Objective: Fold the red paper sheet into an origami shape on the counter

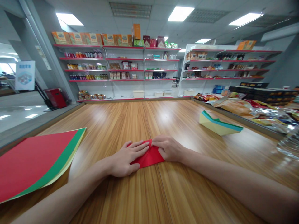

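Shelves: the racks (121,70) beyond the table's far edge are carrying boxes, bottles and packets; their labels are too small to read.
Side counter: a heap of snack packets (235,105) is lying past the table's right edge.
Folded paper: a red folded paper (149,157) is lying flat on the wooden table (144,124), near its front edge at the middle; it is showing a pointed, creased shape with a diagonal fold.
Left hand: the left hand (127,157) is pressing palm-down on the paper's left part, fingers stretched out and close together.
Right hand: the right hand (169,147) is resting on the paper's right top corner, fingers curled and together, fingertips touching the fold.
Paper stack: red, green and yellow sheets (37,161) are lying fanned at the table's left edge.
Paper boat: a yellow, green and blue folded boat (219,124) is sitting toward the right edge.
Sign: a blue-and-white poster (25,74) is standing far left; its writing is unreadable.
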Demonstrator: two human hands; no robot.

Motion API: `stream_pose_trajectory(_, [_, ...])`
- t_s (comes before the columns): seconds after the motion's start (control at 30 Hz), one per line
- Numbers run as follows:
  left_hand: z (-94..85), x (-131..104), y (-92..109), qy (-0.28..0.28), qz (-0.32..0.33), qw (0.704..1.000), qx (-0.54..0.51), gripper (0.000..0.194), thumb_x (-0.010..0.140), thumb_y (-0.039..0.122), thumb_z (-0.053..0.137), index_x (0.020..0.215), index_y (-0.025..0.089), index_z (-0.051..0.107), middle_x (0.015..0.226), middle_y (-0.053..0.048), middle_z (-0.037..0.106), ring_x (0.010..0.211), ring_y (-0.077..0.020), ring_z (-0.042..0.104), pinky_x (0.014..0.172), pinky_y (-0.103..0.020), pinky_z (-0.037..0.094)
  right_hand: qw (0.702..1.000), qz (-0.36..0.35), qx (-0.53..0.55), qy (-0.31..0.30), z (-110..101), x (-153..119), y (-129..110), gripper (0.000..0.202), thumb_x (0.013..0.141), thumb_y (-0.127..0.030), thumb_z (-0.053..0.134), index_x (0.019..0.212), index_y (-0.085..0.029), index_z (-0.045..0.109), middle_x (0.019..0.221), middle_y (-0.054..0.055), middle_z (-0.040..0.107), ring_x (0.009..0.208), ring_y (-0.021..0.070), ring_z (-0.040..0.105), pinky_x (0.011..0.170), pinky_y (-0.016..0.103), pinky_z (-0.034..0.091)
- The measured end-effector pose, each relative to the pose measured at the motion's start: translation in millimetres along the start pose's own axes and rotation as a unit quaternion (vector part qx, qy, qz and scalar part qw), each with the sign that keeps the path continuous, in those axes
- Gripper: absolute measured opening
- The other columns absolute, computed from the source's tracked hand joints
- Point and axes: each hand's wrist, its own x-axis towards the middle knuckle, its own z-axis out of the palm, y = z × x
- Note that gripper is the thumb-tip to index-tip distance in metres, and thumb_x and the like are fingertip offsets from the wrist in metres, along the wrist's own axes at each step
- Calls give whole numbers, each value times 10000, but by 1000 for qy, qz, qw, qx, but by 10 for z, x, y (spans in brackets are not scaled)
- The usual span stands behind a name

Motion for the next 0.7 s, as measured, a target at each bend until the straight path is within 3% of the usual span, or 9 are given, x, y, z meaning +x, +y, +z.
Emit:
stream_pose_trajectory(0.27, [4,1,1,2,5,1000,-12,747,857,296,492,1458,339,50,1545,-15,81,1410,-298,72,1093,-578,70,999,52,3,1,18,11,52,298,715,-10,426,829,-134,671,886,87,667,824,186,598,770,287,482])
stream_pose_trajectory(0.43, [-5,-8,2,12,9,1000,-15,717,865,324,490,1456,356,85,1541,-14,105,1406,-309,97,1089,-585,88,994,109,12,20,1,19,148,263,701,-11,442,761,-127,670,794,92,666,756,195,603,716,301,485])
stream_pose_trajectory(0.7, [52,-50,-5,44,23,999,0,707,867,394,497,1461,335,119,1540,-36,138,1400,-335,107,1089,-591,95,972,206,90,76,31,-8,68,220,765,-94,500,863,-122,694,948,120,676,901,211,611,845,353,466])
